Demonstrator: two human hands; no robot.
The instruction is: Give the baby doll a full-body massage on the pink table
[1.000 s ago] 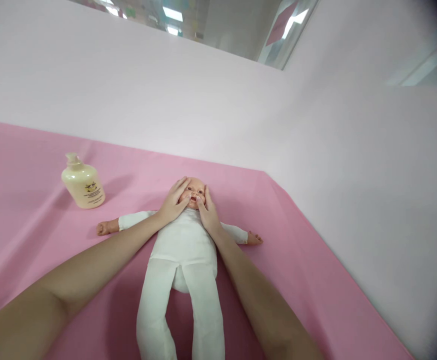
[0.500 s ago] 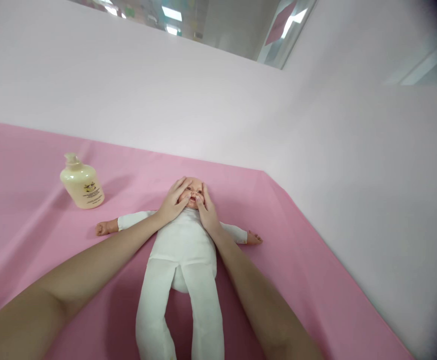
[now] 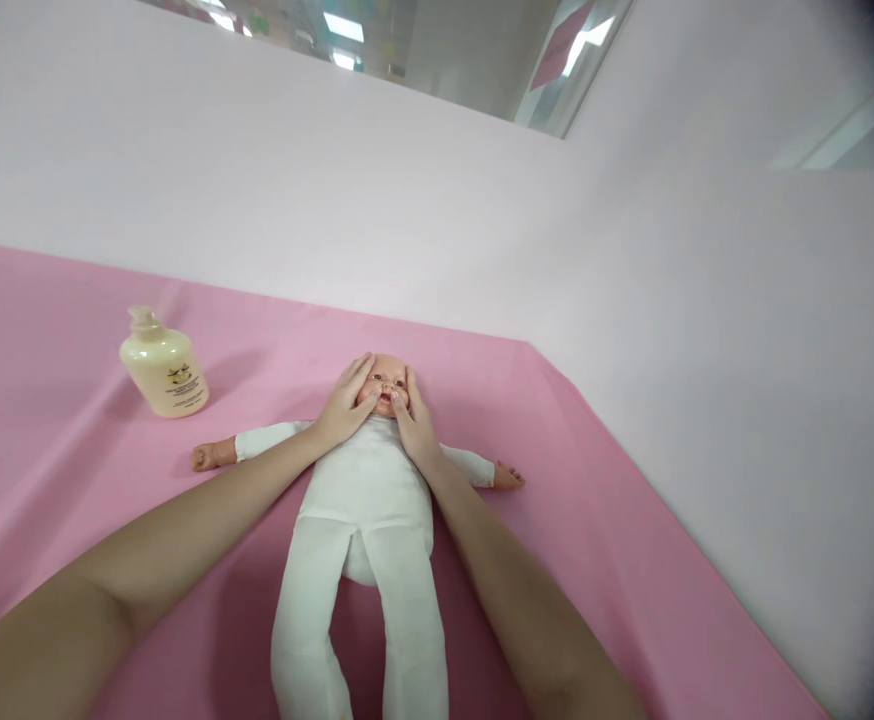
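A baby doll (image 3: 366, 500) lies on its back in the middle of a pink cloth-covered table (image 3: 69, 300), its soft, stuffed body dressed in a plain white one-piece with long tube-like legs that run toward the camera. Its arms spread straight out to either side, ending in small hard plastic hands, and its smooth, rounded plastic head points toward the wall. The left hand (image 3: 345, 405) lies flat against the left side of the doll's face, fingers stretched open and curved over the cheek and temple, gripping nothing. The right hand (image 3: 414, 425) rests the same way on the other cheek, fingers extended and loosely spread along the jaw, also gripping nothing. Both bare forearms cross the doll's chest and shoulders. Well apart to the left stands a squat, rounded pump bottle (image 3: 162, 365) of cream-yellow glossy plastic with a small printed label, upright on the cloth. The cloth is matte and lightly creased, meeting a smooth pale pink wall (image 3: 407, 200) that turns a corner on the right.
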